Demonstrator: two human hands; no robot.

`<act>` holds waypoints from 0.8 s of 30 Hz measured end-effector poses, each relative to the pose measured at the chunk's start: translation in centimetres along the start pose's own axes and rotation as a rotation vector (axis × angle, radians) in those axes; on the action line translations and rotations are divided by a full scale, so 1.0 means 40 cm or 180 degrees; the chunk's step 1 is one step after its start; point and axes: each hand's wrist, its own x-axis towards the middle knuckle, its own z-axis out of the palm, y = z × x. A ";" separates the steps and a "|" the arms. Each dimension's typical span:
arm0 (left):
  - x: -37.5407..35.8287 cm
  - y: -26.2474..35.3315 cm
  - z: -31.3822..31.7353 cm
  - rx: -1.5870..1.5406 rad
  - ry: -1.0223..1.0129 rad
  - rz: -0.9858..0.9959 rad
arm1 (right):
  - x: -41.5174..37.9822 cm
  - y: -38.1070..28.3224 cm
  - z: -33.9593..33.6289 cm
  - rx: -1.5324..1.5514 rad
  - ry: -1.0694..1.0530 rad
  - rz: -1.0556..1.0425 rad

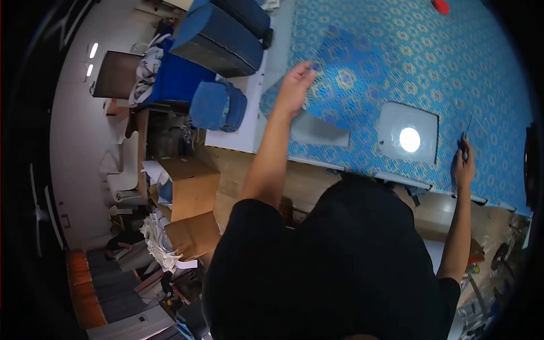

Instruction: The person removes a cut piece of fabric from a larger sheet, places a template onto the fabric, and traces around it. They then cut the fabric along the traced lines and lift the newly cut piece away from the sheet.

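Observation:
My left hand (296,85) pinches the left edge of a cut piece of blue patterned fabric (354,85), lifted a little over a larger spread of similar fabric (487,73) on the table. At the right, my right hand (464,167) grips a pair of scissors (465,141) with dark handles, the thin blades pointing away from me. Between my hands, a squarish cut-out in the spread bares the grey tabletop (391,144), where a bright light reflects. Another bare gap lies just below the lifted piece.
Stacks of dark blue material (218,42) and a smaller folded blue pile (209,106) stand to the left. A red object (440,7) lies at the far edge of view. Cardboard boxes (192,187) and white scraps (158,241) are on the floor at left.

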 end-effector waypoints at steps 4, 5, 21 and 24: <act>0.031 -0.004 0.102 -0.0076 -0.0327 -0.0085 | -0.071 -0.063 0.026 0.0475 -0.0904 0.0080; 0.036 0.014 0.130 -0.0055 -0.0330 -0.0040 | -0.091 -0.053 0.036 0.0661 -0.1078 0.0074; 0.066 -0.108 0.624 0.0296 -0.1823 -0.1013 | -0.122 -0.034 -0.057 -0.1737 0.1086 0.0352; 0.062 -0.186 0.689 0.1097 -0.2202 -0.0985 | -0.135 0.022 -0.075 -0.2031 0.1094 0.0359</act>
